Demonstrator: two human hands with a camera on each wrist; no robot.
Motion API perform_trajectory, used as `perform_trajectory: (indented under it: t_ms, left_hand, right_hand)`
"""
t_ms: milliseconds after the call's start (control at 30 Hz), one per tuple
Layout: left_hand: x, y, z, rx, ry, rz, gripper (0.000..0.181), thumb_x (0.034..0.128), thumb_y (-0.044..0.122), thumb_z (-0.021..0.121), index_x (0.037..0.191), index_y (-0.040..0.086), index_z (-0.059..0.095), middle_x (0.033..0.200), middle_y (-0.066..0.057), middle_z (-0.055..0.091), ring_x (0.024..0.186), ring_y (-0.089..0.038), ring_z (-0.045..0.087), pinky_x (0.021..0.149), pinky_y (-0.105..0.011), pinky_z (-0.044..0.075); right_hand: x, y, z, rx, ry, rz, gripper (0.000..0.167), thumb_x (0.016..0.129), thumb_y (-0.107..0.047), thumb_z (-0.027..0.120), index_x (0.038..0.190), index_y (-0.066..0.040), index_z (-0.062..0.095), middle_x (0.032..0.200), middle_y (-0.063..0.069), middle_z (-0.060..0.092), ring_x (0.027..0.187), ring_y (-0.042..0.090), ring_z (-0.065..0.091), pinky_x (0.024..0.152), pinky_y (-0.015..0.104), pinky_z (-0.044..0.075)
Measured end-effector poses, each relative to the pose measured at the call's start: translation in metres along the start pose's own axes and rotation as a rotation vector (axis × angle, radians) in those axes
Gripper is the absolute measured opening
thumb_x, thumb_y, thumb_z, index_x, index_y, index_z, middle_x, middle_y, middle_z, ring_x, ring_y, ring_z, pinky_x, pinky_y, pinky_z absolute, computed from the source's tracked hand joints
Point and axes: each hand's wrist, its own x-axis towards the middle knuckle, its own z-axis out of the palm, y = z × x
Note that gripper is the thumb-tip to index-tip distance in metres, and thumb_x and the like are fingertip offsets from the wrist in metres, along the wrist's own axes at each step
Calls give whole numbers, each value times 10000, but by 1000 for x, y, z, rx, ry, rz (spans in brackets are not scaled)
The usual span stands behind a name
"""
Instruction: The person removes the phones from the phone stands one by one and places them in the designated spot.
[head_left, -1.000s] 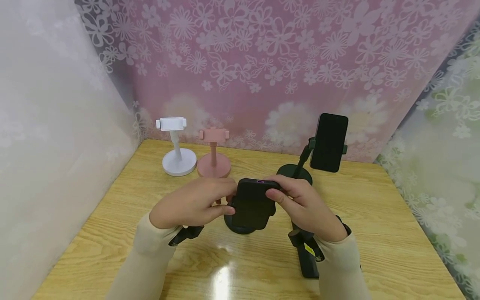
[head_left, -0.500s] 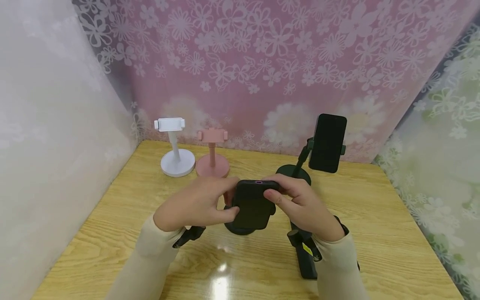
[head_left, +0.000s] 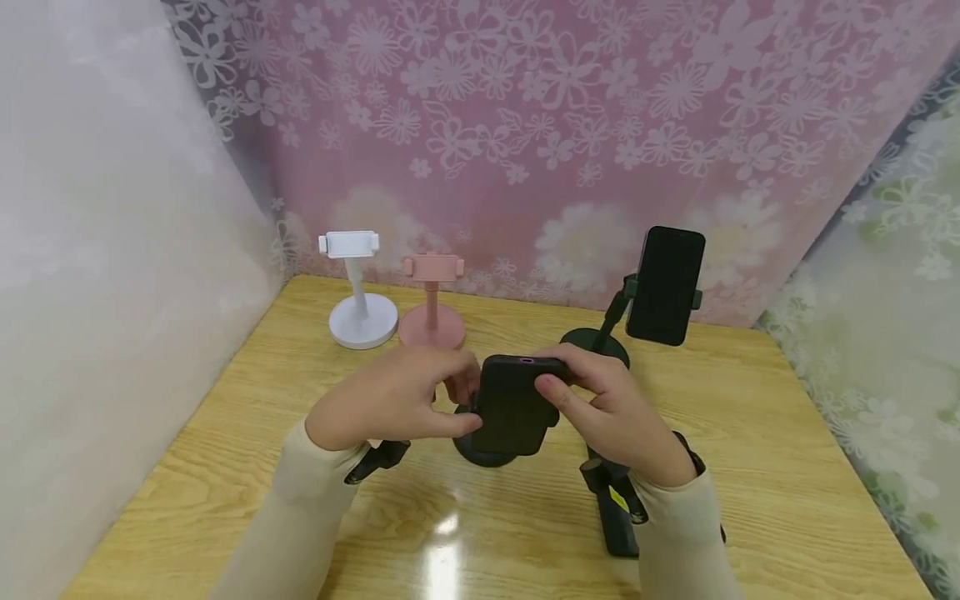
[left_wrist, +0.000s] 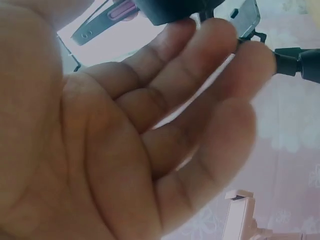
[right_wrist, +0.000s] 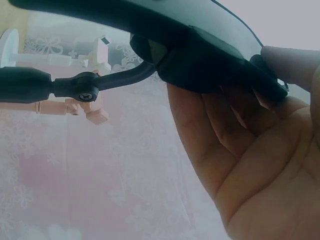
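Black phone at frame centre is pinched by the right hand, apparently for steadiness, while the left hand, fingers loosely parted, touches its left edge.

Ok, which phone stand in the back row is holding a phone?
The dark green phone stand on the right; white stand and pink stand hold none.

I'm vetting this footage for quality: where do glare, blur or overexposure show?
Head: bright glare on the table, near the bottom edge; left wrist: the left hand looks soft, filling much of the frame; right wrist: top right corner washed out, black stand dark against the pale floral backdrop.
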Motion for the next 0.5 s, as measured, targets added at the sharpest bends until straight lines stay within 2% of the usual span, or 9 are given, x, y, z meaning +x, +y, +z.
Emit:
perform_trajectory:
  t_ms: [167,233,300,367,433,500]
  left_hand:
    - [-1,-2,0,51,-3,17,172,939,352,779,970,243,650,900,169,640,835,19,617,750,-262,539]
    - [0,-1,1,56,-2,29,166,945,357,776,973,246,656,887,188,632,817,34,614,730,-240,529]
    - [1,-1,0,37,-4,42,160,950,343,776,982,237,661,882,187,634,814,37,618,731,-236,533]
    - [1,-1,0,21,-2,50,159,950,328,780,975,230,658,871,182,635,803,34,616,726,-239,535]
    - [1,-2,-1,16,1,53,161,952,326,779,968,230,651,863,181,633,793,32,613,719,-239,536]
    - [1,-3,-1,15,1,51,167,954,335,775,961,234,642,859,181,629,786,31,609,716,-238,534]
  right_hand:
    - [-3,-8,9,-182,132,21,484,994,-7,660,1445,-128,535,1306,30,635,1102,140,643,896,264,551]
    - [-4,-13,14,-274,204,-12,538,985,-37,665,1489,-118,495,1376,57,586,1149,171,604,929,241,507]
    - [-3,-18,19,-379,276,-82,498,995,-103,634,1478,-85,514,1398,101,574,1152,231,596,941,270,479]
    - [-2,-23,24,-503,337,-140,471,1003,-201,582,1451,-59,551,1390,133,584,1150,299,587,905,336,461]
    - [1,-31,26,-630,366,-143,474,1018,-284,518,1425,-49,580,1401,149,592,1140,345,583,846,399,491]
    - [4,-39,29,-743,371,-123,469,1026,-300,497,1404,-42,603,1385,155,610,1104,367,591,733,429,518]
